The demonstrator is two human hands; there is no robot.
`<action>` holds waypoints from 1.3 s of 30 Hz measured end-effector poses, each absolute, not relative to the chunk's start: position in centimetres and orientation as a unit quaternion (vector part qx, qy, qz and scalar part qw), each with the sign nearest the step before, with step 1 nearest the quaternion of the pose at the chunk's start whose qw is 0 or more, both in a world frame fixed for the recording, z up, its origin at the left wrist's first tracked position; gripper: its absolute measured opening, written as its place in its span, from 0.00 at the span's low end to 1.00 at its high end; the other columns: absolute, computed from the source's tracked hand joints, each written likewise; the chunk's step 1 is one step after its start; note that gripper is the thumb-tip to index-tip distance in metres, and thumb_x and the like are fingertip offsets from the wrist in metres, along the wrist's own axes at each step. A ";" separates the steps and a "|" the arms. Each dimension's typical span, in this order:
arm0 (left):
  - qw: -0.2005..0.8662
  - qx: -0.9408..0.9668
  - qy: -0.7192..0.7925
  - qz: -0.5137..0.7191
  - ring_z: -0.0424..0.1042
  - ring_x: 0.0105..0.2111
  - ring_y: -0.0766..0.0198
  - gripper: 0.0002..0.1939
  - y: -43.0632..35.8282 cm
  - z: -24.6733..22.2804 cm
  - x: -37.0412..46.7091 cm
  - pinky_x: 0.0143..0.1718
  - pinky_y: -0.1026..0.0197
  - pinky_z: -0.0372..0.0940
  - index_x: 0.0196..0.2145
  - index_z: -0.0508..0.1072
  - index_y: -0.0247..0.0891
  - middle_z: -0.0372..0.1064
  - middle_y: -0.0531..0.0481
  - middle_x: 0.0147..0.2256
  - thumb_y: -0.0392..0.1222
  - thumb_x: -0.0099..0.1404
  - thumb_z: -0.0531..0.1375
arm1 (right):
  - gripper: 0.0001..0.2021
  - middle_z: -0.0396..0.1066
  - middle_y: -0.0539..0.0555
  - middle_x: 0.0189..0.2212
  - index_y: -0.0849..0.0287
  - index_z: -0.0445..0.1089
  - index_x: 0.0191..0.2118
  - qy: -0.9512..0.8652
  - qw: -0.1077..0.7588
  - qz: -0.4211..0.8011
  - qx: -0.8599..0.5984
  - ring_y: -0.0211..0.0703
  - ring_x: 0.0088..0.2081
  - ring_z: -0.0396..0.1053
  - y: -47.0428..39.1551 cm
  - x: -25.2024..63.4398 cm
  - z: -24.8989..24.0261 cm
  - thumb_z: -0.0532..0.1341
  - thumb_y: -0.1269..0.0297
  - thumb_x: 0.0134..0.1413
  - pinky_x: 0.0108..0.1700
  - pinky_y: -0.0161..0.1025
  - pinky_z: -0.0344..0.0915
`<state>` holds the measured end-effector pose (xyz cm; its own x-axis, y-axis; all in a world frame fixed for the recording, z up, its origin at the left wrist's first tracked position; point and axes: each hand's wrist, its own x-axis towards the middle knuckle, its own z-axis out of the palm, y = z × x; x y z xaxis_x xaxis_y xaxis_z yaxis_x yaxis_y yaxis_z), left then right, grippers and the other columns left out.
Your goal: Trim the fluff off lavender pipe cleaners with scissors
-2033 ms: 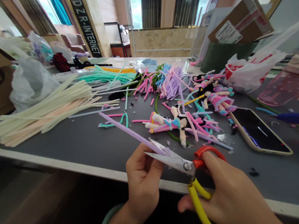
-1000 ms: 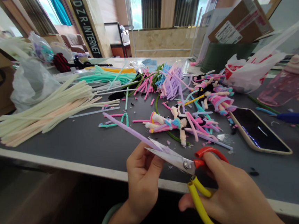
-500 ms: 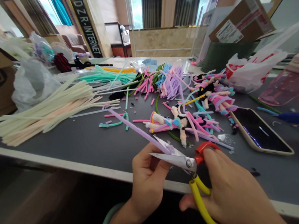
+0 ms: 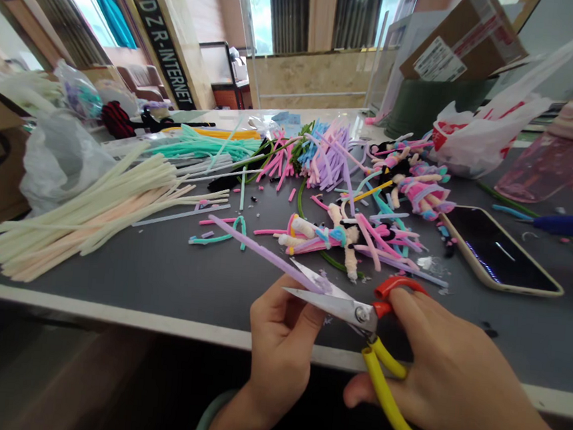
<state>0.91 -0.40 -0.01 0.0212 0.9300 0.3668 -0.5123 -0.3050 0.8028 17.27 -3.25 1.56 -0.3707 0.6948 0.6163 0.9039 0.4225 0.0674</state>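
My left hand (image 4: 283, 338) is closed in a pinch on a lavender pipe cleaner (image 4: 263, 253), which slants up and left over the table. Around the pipe cleaner's near end lie the parted blades of the scissors (image 4: 331, 302), which have one red and one yellow handle. Fuzz is bunched on that end between the blades. My right hand (image 4: 446, 369) grips the scissors by their spread handles. Just beyond the blades lies a pipe-cleaner doll (image 4: 322, 237) with pale limbs and a blue band.
Cream pipe cleaners (image 4: 80, 217) lie in a bundle at the left, beside a plastic bag (image 4: 60, 165). Lavender and pink bunches (image 4: 334, 155) stand at the back. More dolls (image 4: 423, 193), a phone (image 4: 501, 250) and a pink bottle (image 4: 547, 154) are on the right.
The scissors' handles have spread a little wider, the yellow one moving down and right. Fuzz is still bunched between the blades, and my left hand has shifted slightly left.
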 end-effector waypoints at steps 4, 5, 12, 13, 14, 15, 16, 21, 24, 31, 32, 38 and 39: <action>0.547 0.450 0.219 0.671 0.76 0.29 0.68 0.06 -0.4 0.0 1.0 0.33 0.70 0.71 0.35 0.81 0.44 0.79 0.54 0.29 0.34 0.64 0.66 | 0.32 0.72 0.58 0.24 0.59 0.61 0.36 -0.803 0.262 -0.204 -0.495 0.44 0.20 0.72 -3.3 17.3 1.5 0.42 0.31 0.60 0.20 0.38 0.66; 0.549 0.448 0.217 0.672 0.76 0.28 0.68 0.06 -0.4 0.0 1.0 0.33 0.70 0.71 0.34 0.81 0.44 0.79 0.54 0.29 0.33 0.64 0.66 | 0.32 0.72 0.58 0.24 0.59 0.61 0.36 -0.803 0.262 -0.206 -0.495 0.44 0.20 0.72 -3.3 17.4 1.5 0.43 0.32 0.60 0.20 0.38 0.66; 0.544 0.453 0.230 0.668 0.77 0.28 0.67 0.05 -0.5 0.1 1.0 0.31 0.69 0.73 0.35 0.80 0.42 0.80 0.53 0.29 0.33 0.65 0.65 | 0.31 0.73 0.59 0.24 0.60 0.62 0.36 -0.799 0.260 -0.225 -0.493 0.45 0.19 0.72 -3.3 17.5 1.3 0.43 0.33 0.61 0.18 0.38 0.64; 0.543 0.456 0.231 0.666 0.78 0.28 0.66 0.04 -0.5 0.1 0.9 0.31 0.68 0.74 0.35 0.80 0.41 0.80 0.52 0.29 0.34 0.65 0.65 | 0.30 0.73 0.59 0.24 0.59 0.62 0.36 -0.799 0.261 -0.226 -0.493 0.45 0.19 0.72 -3.3 17.5 1.3 0.43 0.34 0.61 0.18 0.38 0.64; 0.542 0.460 0.232 0.664 0.78 0.28 0.65 0.03 -0.5 0.1 0.9 0.31 0.67 0.74 0.35 0.80 0.41 0.80 0.52 0.29 0.35 0.65 0.65 | 0.30 0.73 0.59 0.23 0.59 0.62 0.36 -0.798 0.262 -0.226 -0.493 0.45 0.19 0.72 -3.3 17.5 1.3 0.44 0.34 0.61 0.18 0.37 0.64; 0.542 0.463 0.233 0.661 0.78 0.28 0.65 0.02 -0.5 0.2 0.9 0.30 0.66 0.74 0.35 0.79 0.40 0.80 0.51 0.29 0.35 0.65 0.66 | 0.30 0.73 0.58 0.23 0.59 0.62 0.36 -0.797 0.264 -0.225 -0.495 0.45 0.19 0.72 -3.3 17.5 1.3 0.44 0.34 0.61 0.18 0.37 0.64; 0.543 0.466 0.235 0.658 0.78 0.28 0.64 0.01 -0.5 0.2 0.8 0.30 0.66 0.75 0.35 0.79 0.40 0.80 0.51 0.29 0.36 0.64 0.66 | 0.29 0.73 0.58 0.23 0.58 0.62 0.35 -0.796 0.266 -0.223 -0.496 0.44 0.19 0.72 -3.3 17.5 1.4 0.44 0.34 0.61 0.18 0.37 0.64; 0.561 0.468 0.237 0.640 0.78 0.27 0.62 0.01 -0.5 0.5 0.3 0.31 0.63 0.75 0.35 0.79 0.40 0.79 0.49 0.29 0.38 0.65 0.65 | 0.30 0.72 0.56 0.21 0.59 0.61 0.36 -0.797 0.284 -0.200 -0.493 0.43 0.18 0.70 -3.2 17.5 1.5 0.45 0.33 0.60 0.18 0.37 0.63; 0.562 0.473 0.228 0.639 0.77 0.28 0.64 0.04 -0.4 0.4 0.1 0.32 0.64 0.74 0.37 0.80 0.42 0.79 0.50 0.30 0.36 0.66 0.64 | 0.31 0.72 0.55 0.21 0.58 0.62 0.36 -0.795 0.289 -0.187 -0.499 0.44 0.18 0.70 -3.1 17.6 1.4 0.47 0.30 0.57 0.18 0.37 0.63; 0.564 0.480 0.219 0.636 0.76 0.28 0.65 0.05 -0.2 0.3 -0.4 0.32 0.65 0.74 0.40 0.79 0.42 0.78 0.51 0.30 0.38 0.68 0.62 | 0.31 0.73 0.56 0.22 0.58 0.62 0.36 -0.792 0.288 -0.186 -0.506 0.44 0.18 0.70 -3.1 17.8 1.3 0.49 0.30 0.56 0.18 0.37 0.62; 0.565 0.479 0.217 0.636 0.76 0.27 0.65 0.05 -0.2 0.3 -0.4 0.32 0.64 0.74 0.40 0.79 0.42 0.78 0.51 0.30 0.38 0.69 0.62 | 0.31 0.73 0.56 0.22 0.58 0.62 0.36 -0.792 0.287 -0.185 -0.505 0.44 0.18 0.70 -3.1 17.8 1.3 0.48 0.30 0.57 0.18 0.37 0.62; 0.555 0.491 0.231 0.631 0.76 0.27 0.66 0.06 -0.1 0.2 -0.6 0.32 0.66 0.73 0.39 0.79 0.43 0.78 0.52 0.30 0.36 0.68 0.62 | 0.31 0.73 0.57 0.23 0.59 0.64 0.35 -0.791 0.280 -0.200 -0.506 0.44 0.18 0.70 -3.1 17.7 1.4 0.49 0.30 0.56 0.18 0.38 0.61; 0.552 0.494 0.234 0.629 0.76 0.27 0.66 0.06 -0.1 0.2 -0.7 0.33 0.66 0.72 0.39 0.79 0.44 0.78 0.52 0.30 0.36 0.68 0.62 | 0.31 0.74 0.57 0.23 0.59 0.64 0.34 -0.790 0.279 -0.204 -0.507 0.44 0.18 0.69 -3.1 17.7 1.4 0.49 0.30 0.56 0.18 0.38 0.61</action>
<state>-0.66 -0.05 0.20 0.0983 0.9265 0.3633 -0.4636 -0.2804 0.8405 17.67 -3.11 1.38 -0.3313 0.6870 0.6468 0.9141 0.4035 0.0396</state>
